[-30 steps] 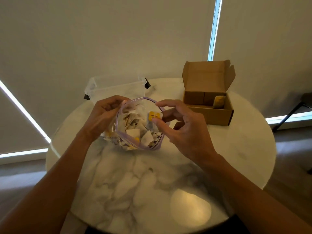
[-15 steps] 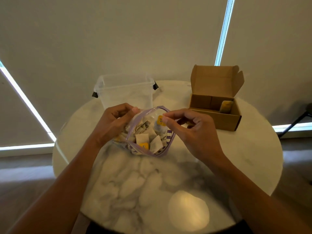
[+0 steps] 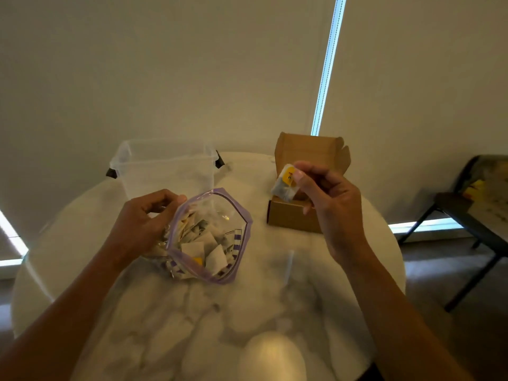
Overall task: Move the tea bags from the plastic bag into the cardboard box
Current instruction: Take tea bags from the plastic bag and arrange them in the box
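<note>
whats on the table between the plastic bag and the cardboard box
Nothing. In the head view, only a narrow strip of bare marble table separates the plastic bag from the cardboard box.

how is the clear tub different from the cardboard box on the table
The clear tub is see-through plastic; the cardboard box is opaque brown. The tub has no lid on it; the box has a flap standing up at its back. The right hand pinches a tea bag over the box, not the tub. Both stand open on the table's far side.
</note>
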The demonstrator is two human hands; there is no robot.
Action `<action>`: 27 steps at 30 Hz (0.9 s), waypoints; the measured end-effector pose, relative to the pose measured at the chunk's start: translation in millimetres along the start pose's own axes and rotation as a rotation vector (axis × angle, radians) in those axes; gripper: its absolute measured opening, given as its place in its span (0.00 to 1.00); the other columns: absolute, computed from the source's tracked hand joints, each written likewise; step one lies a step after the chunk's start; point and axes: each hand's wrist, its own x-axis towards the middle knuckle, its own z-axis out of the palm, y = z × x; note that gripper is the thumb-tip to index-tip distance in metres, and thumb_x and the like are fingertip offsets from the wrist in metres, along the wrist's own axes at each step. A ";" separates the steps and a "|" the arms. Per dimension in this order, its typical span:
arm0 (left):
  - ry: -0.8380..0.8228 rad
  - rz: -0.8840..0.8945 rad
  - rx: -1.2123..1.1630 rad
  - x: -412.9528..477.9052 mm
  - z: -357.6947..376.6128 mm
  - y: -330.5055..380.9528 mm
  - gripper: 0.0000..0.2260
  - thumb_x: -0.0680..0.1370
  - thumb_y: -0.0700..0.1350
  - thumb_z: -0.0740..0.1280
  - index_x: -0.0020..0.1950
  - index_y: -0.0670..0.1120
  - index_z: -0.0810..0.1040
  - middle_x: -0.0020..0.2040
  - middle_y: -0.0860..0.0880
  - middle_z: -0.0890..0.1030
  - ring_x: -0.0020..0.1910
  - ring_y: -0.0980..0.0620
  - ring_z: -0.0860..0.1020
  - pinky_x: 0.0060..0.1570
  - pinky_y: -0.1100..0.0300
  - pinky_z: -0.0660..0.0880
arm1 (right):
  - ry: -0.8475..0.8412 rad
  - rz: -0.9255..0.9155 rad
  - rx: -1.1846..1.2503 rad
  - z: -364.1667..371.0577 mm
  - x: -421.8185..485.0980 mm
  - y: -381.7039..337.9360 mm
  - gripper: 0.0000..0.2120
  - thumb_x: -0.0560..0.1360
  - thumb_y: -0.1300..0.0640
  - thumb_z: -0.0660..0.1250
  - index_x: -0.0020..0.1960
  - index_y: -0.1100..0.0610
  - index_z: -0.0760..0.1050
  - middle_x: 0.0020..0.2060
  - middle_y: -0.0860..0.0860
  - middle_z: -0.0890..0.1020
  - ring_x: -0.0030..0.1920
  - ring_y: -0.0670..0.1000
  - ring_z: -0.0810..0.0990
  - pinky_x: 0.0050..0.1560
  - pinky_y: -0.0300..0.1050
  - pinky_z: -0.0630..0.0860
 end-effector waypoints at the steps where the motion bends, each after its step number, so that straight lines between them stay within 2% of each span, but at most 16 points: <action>1: 0.008 0.011 0.011 0.6 0.4 -1.3 0.07 0.84 0.53 0.72 0.50 0.53 0.87 0.42 0.54 0.87 0.43 0.58 0.81 0.46 0.68 0.76 | 0.019 -0.049 -0.098 -12.1 11.2 2.4 0.08 0.81 0.55 0.74 0.59 0.52 0.86 0.50 0.49 0.89 0.45 0.47 0.84 0.38 0.41 0.80; 3: 0.023 0.023 0.033 1.3 1.2 -1.9 0.06 0.85 0.52 0.73 0.50 0.52 0.86 0.42 0.54 0.87 0.45 0.55 0.82 0.46 0.63 0.78 | 0.034 -0.137 -0.368 -35.7 33.2 11.1 0.06 0.81 0.52 0.73 0.58 0.49 0.86 0.49 0.45 0.88 0.47 0.44 0.85 0.44 0.39 0.81; 5: 0.023 0.037 0.047 2.0 1.7 -3.0 0.05 0.85 0.52 0.73 0.50 0.53 0.86 0.42 0.55 0.87 0.45 0.52 0.83 0.45 0.56 0.79 | 0.015 -0.144 -0.585 -54.3 49.7 25.3 0.04 0.81 0.53 0.73 0.56 0.47 0.85 0.48 0.44 0.87 0.47 0.40 0.84 0.42 0.30 0.77; 9: 0.023 0.047 0.050 1.0 -1.0 -1.0 0.17 0.78 0.65 0.69 0.51 0.53 0.86 0.42 0.55 0.87 0.45 0.51 0.83 0.44 0.55 0.79 | -0.158 -0.117 -0.887 -67.1 57.3 60.4 0.04 0.83 0.53 0.71 0.55 0.44 0.81 0.46 0.43 0.85 0.43 0.40 0.83 0.40 0.28 0.75; 11: 0.028 0.055 0.067 0.0 -1.3 -0.3 0.19 0.78 0.65 0.68 0.51 0.50 0.87 0.42 0.54 0.87 0.44 0.52 0.83 0.44 0.55 0.78 | -0.192 -0.146 -0.913 -65.1 53.0 68.4 0.05 0.84 0.55 0.69 0.57 0.48 0.82 0.46 0.43 0.83 0.43 0.38 0.80 0.41 0.26 0.72; 15: 0.026 0.054 0.072 -0.6 0.6 0.8 0.13 0.81 0.58 0.69 0.48 0.50 0.86 0.41 0.53 0.86 0.44 0.52 0.82 0.45 0.54 0.76 | -0.207 -0.184 -0.859 -63.7 44.9 66.4 0.07 0.84 0.59 0.68 0.59 0.52 0.82 0.48 0.43 0.83 0.45 0.35 0.79 0.44 0.25 0.71; 17: 0.029 0.051 0.082 -0.9 0.6 0.8 0.13 0.80 0.57 0.69 0.49 0.49 0.86 0.42 0.53 0.87 0.45 0.51 0.83 0.44 0.55 0.77 | -0.225 -0.187 -0.830 -64.3 40.2 65.3 0.07 0.84 0.60 0.67 0.59 0.52 0.82 0.50 0.44 0.84 0.46 0.36 0.79 0.45 0.26 0.72; 22: 0.017 0.053 0.104 -1.7 -1.1 -1.4 0.13 0.82 0.58 0.70 0.51 0.49 0.86 0.42 0.55 0.87 0.45 0.51 0.83 0.42 0.63 0.77 | -0.235 -0.195 -0.778 -65.9 28.3 60.7 0.07 0.85 0.58 0.67 0.60 0.51 0.82 0.50 0.43 0.84 0.45 0.39 0.81 0.43 0.28 0.74; 24: 0.010 0.045 0.101 -1.3 -0.5 -1.2 0.15 0.82 0.59 0.73 0.51 0.48 0.87 0.42 0.54 0.87 0.46 0.47 0.85 0.43 0.56 0.79 | -0.184 -0.163 -0.705 -67.1 30.0 52.4 0.07 0.85 0.57 0.67 0.60 0.51 0.82 0.49 0.43 0.84 0.44 0.39 0.82 0.40 0.29 0.75; 27: 0.002 -0.006 0.098 0.5 0.2 -3.1 0.08 0.84 0.49 0.73 0.50 0.45 0.87 0.43 0.53 0.88 0.49 0.42 0.86 0.43 0.50 0.81 | -0.099 -0.166 -0.756 -78.5 46.3 42.9 0.07 0.83 0.55 0.69 0.59 0.48 0.84 0.49 0.41 0.85 0.47 0.37 0.81 0.42 0.26 0.73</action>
